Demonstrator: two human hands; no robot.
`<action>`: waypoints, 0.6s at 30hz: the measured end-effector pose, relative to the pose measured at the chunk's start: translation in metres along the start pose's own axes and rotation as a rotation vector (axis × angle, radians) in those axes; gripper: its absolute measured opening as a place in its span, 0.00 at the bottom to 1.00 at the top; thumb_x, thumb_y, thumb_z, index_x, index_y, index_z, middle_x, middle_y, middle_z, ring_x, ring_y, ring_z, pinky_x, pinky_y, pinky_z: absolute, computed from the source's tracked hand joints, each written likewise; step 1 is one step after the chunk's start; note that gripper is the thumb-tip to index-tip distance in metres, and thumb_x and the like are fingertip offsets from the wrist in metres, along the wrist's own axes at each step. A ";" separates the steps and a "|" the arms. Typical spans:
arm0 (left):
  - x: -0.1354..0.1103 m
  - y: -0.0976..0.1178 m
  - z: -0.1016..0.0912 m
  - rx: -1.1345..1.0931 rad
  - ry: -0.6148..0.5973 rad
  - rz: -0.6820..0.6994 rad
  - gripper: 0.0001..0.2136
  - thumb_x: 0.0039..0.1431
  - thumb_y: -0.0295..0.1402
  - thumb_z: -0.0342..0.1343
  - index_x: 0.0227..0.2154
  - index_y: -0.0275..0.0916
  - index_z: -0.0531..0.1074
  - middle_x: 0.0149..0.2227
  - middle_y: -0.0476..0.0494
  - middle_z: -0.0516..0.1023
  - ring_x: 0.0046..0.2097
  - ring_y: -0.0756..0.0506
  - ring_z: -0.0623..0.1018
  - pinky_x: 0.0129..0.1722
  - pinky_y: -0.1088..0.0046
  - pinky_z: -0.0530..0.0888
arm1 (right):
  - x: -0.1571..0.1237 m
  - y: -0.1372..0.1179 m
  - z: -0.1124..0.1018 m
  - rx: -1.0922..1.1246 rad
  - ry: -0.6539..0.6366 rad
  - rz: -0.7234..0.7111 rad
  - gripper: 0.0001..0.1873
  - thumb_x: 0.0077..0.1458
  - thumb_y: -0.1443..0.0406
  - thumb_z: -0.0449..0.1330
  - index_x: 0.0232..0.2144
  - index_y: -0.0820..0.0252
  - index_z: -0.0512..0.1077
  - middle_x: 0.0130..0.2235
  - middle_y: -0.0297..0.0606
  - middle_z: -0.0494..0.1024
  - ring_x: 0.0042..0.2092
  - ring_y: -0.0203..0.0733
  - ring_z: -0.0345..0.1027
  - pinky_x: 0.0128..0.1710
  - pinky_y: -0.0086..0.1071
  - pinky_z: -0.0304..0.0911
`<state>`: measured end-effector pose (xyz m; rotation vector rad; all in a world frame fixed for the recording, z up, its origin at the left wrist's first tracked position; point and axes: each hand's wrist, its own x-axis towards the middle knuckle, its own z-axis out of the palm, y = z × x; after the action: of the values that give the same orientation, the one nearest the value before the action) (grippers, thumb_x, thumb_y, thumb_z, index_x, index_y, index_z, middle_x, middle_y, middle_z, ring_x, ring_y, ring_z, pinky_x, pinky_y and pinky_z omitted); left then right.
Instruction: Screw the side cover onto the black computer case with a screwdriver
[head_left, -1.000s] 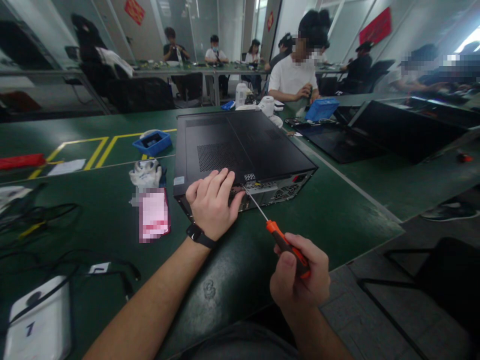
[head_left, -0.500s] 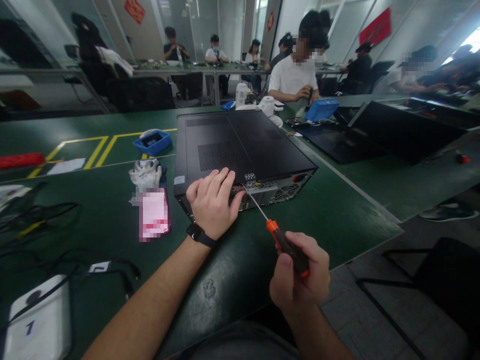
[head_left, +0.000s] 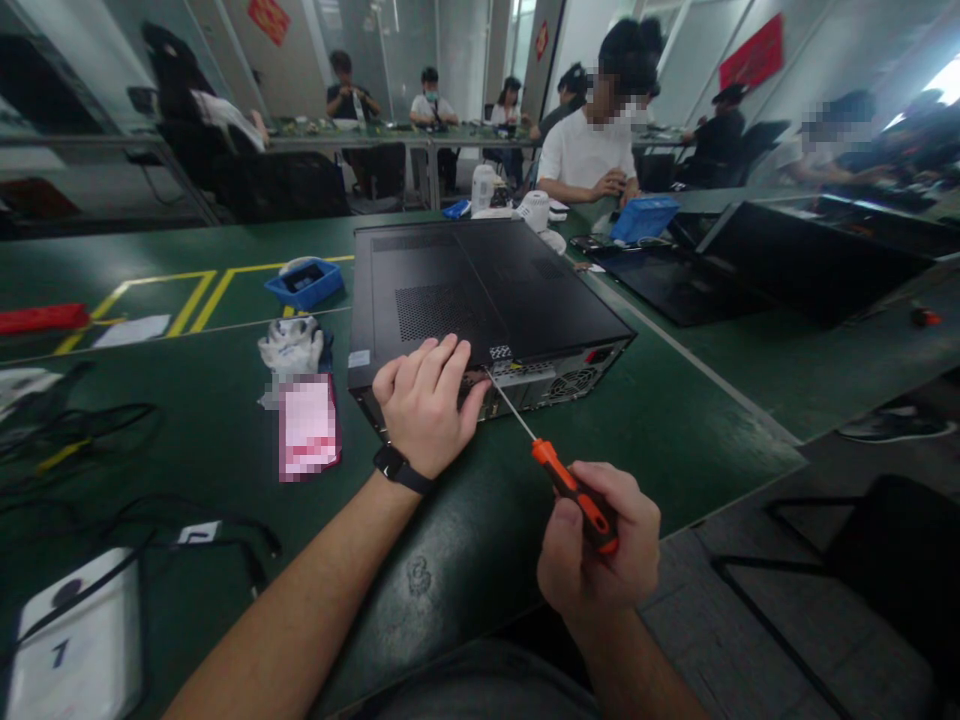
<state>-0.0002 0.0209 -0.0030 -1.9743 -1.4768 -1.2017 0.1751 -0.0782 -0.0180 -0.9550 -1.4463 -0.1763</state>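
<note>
A black desktop computer case lies flat on the green table, its rear panel with a fan grille facing me. My left hand, wearing a black watch, rests on the case's near edge. Its fingers lie flat on the top cover, and the thumb reaches down toward the rear panel. My right hand is closed round the orange and black handle of a screwdriver. The shaft slants up and left, with the tip at the upper rim of the rear panel, beside my left thumb. Whatever the tip touches is too small to make out.
Left of the case lie a blue bin, a white glove and a blurred pink item. Black cables and a white device occupy the near left. Across the table, a person works near another blue bin.
The screwdriver handle has turned about its own axis, showing more orange on its upper side. My left hand and the case have stayed in place.
</note>
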 end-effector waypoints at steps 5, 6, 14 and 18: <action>0.000 0.001 0.000 0.022 0.020 0.018 0.21 0.65 0.41 0.60 0.60 0.44 0.73 0.60 0.41 0.79 0.60 0.35 0.77 0.60 0.52 0.60 | -0.001 -0.001 -0.002 -0.110 0.009 0.067 0.16 0.59 0.70 0.62 0.50 0.58 0.74 0.37 0.35 0.80 0.30 0.36 0.75 0.31 0.32 0.74; 0.000 0.001 0.000 0.027 0.023 0.022 0.21 0.65 0.41 0.60 0.59 0.44 0.73 0.59 0.41 0.79 0.60 0.35 0.77 0.60 0.52 0.60 | -0.002 -0.001 -0.002 -0.115 0.013 0.076 0.15 0.60 0.69 0.61 0.50 0.58 0.74 0.37 0.35 0.80 0.30 0.36 0.75 0.31 0.33 0.74; 0.001 0.001 -0.001 0.015 0.015 0.013 0.21 0.65 0.41 0.60 0.59 0.43 0.73 0.60 0.41 0.79 0.60 0.35 0.77 0.60 0.53 0.59 | 0.008 -0.001 0.001 0.046 -0.015 -0.054 0.24 0.54 0.73 0.61 0.54 0.62 0.71 0.41 0.41 0.78 0.41 0.43 0.76 0.38 0.40 0.75; 0.001 0.001 0.000 0.019 0.029 0.021 0.21 0.65 0.41 0.61 0.58 0.42 0.74 0.59 0.41 0.80 0.59 0.35 0.77 0.60 0.53 0.60 | 0.000 0.000 -0.001 -0.033 0.005 0.011 0.20 0.57 0.73 0.63 0.52 0.60 0.73 0.41 0.38 0.80 0.33 0.36 0.75 0.33 0.33 0.74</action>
<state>0.0009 0.0213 -0.0023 -1.9470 -1.4447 -1.1980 0.1760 -0.0788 -0.0181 -0.9884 -1.4370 -0.1950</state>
